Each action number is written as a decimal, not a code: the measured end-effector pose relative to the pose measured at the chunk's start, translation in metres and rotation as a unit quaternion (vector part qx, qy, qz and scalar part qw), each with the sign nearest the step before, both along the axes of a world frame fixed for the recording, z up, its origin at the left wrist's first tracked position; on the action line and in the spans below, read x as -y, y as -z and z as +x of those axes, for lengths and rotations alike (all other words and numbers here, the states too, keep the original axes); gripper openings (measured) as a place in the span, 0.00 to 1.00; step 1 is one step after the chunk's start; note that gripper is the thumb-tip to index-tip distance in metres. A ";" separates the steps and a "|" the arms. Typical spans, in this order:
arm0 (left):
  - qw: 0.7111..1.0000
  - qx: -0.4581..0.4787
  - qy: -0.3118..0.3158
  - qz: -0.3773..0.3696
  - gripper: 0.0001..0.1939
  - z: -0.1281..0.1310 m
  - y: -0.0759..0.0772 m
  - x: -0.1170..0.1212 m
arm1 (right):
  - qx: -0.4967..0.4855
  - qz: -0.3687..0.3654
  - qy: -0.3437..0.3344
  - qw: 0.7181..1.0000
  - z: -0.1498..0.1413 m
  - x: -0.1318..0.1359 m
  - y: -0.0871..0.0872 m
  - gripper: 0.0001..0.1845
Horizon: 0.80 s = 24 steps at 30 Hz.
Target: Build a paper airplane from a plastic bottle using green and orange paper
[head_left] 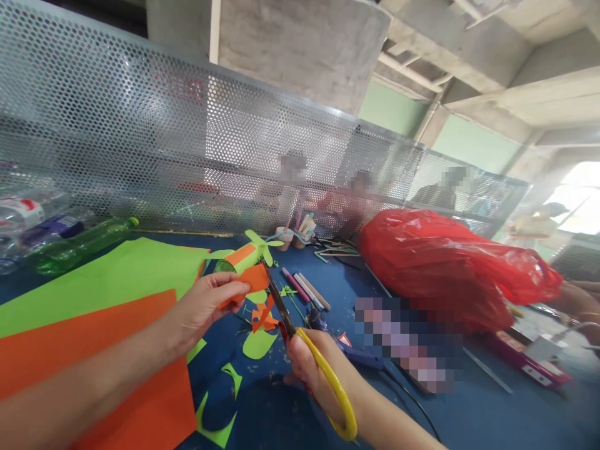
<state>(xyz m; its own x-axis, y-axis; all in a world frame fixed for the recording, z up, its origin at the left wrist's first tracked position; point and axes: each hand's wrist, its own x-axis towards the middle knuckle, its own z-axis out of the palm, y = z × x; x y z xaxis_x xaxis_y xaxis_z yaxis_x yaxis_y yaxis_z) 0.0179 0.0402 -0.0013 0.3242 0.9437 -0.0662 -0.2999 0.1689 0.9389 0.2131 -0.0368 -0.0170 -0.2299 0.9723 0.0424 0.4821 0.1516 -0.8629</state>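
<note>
My left hand point(210, 306) pinches a small piece of orange paper point(255, 279) between thumb and fingers. My right hand point(319, 362) is closed round scissors with a yellow handle point(344, 400); their dark blades point(280, 300) point up and away, with the tips at the orange piece's right edge. Just beyond the paper lies a craft model point(241, 255) with a green and orange body and green petal-like blades. Below the scissors' tips are orange scraps point(265, 317) and a green paper oval point(259, 344).
Green sheets point(117, 269) and an orange sheet point(154, 400) lie at left, with plastic bottles point(84, 247) behind. Markers point(312, 290), a blue glue gun point(359, 356) and a red plastic bag point(440, 262) are at right. A perforated metal screen point(140, 125) stands behind; another person's hand point(581, 303) is far right.
</note>
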 end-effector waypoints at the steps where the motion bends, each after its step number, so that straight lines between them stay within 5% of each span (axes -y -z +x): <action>1: 1.000 0.000 -0.002 -0.003 0.06 0.000 0.000 0.000 | -0.002 -0.001 0.003 1.000 0.000 0.000 0.000 0.34; 14: 0.996 0.053 -0.077 0.002 0.16 -0.002 -0.003 -0.010 | 0.009 -0.042 0.023 0.999 -0.002 -0.003 -0.005 0.37; 24: 0.985 0.159 -0.065 -0.009 0.08 0.004 -0.006 -0.006 | -0.043 -0.046 0.008 0.998 -0.003 -0.003 0.003 0.35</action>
<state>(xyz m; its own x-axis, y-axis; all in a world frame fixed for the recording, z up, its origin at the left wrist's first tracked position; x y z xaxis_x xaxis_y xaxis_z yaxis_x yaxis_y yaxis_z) 0.0223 0.0457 0.0045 0.2069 0.9784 0.0016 -0.5981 0.1252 0.7916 0.2098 -0.0338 -0.0199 -0.2136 0.9765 -0.0285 0.4069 0.0624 -0.9113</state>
